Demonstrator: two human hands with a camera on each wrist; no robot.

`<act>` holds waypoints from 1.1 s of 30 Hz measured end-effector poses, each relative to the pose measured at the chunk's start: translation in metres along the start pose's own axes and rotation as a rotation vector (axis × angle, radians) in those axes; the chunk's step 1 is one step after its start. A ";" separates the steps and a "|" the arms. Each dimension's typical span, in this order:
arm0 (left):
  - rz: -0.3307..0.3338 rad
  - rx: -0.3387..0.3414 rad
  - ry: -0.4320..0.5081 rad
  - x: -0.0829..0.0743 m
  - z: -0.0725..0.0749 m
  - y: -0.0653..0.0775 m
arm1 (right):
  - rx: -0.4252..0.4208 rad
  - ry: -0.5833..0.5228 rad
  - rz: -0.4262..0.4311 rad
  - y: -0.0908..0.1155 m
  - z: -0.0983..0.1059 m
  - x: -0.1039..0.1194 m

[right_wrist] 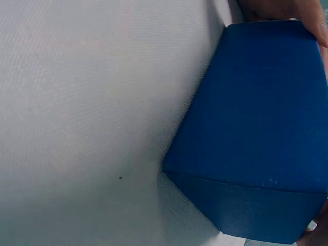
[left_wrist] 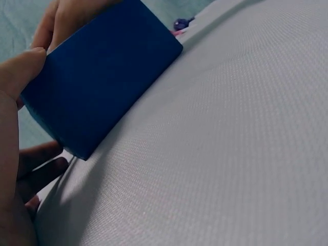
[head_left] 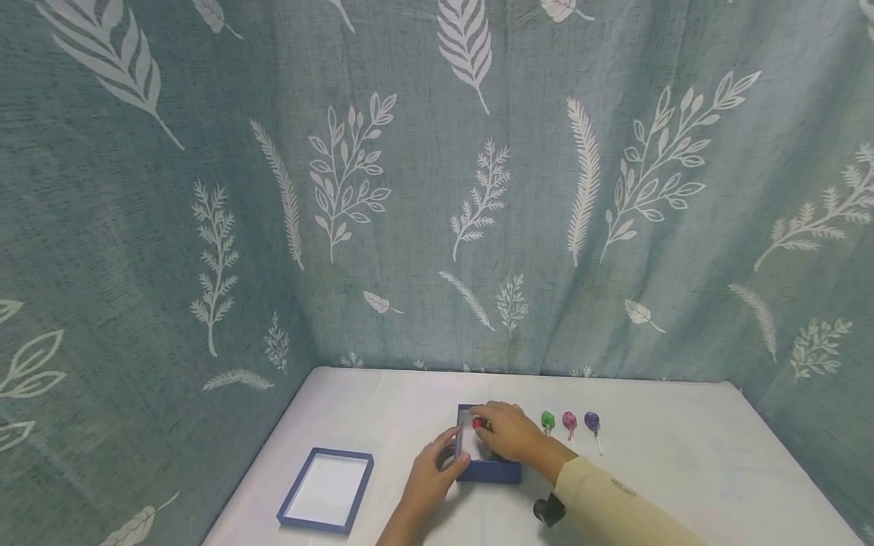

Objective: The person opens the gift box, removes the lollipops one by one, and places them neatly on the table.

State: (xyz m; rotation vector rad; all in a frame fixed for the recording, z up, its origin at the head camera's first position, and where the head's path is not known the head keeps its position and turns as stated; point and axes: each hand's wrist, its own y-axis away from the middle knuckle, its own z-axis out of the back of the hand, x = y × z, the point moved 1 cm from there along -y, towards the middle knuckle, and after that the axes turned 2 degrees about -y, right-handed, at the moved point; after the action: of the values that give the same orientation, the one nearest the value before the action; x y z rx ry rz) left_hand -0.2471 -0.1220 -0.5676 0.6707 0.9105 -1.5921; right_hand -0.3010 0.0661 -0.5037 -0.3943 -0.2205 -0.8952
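Observation:
An open-topped blue box (head_left: 488,472) with a pale inside stands on the white table. My left hand (head_left: 429,476) grips its near left corner, thumb at the rim and fingers along the left wall. In the left wrist view the thumb presses the top edge of the box (left_wrist: 102,77). My right hand (head_left: 512,434) reaches over the box and pinches a red lollipop (head_left: 477,423) above the inside. Something green shows under that hand, mostly hidden. The right wrist view shows the outside of the box (right_wrist: 251,102) up close.
To the right of the box lie a green lollipop (head_left: 548,419), a pink lollipop (head_left: 570,418) and a purple lollipop (head_left: 592,419) in a row. A blue-rimmed lid (head_left: 360,493) lies at the left, its white inside facing up. A patterned curtain (head_left: 423,227) hangs behind the table.

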 end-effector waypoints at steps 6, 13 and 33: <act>0.007 -0.008 -0.021 -0.003 -0.002 -0.004 | 0.000 0.003 0.009 -0.003 0.010 -0.005; -0.019 -0.013 -0.015 -0.003 -0.002 -0.005 | 0.015 -0.056 -0.036 -0.004 0.017 -0.007; 0.021 0.000 -0.017 -0.002 0.000 -0.002 | -0.104 -0.065 -0.109 0.036 0.056 -0.043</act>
State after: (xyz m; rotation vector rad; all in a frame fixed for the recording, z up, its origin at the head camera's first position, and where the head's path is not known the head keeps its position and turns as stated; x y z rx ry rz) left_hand -0.2482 -0.1208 -0.5657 0.6639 0.8886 -1.5767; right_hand -0.2999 0.1399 -0.4768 -0.5125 -0.2578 -1.0047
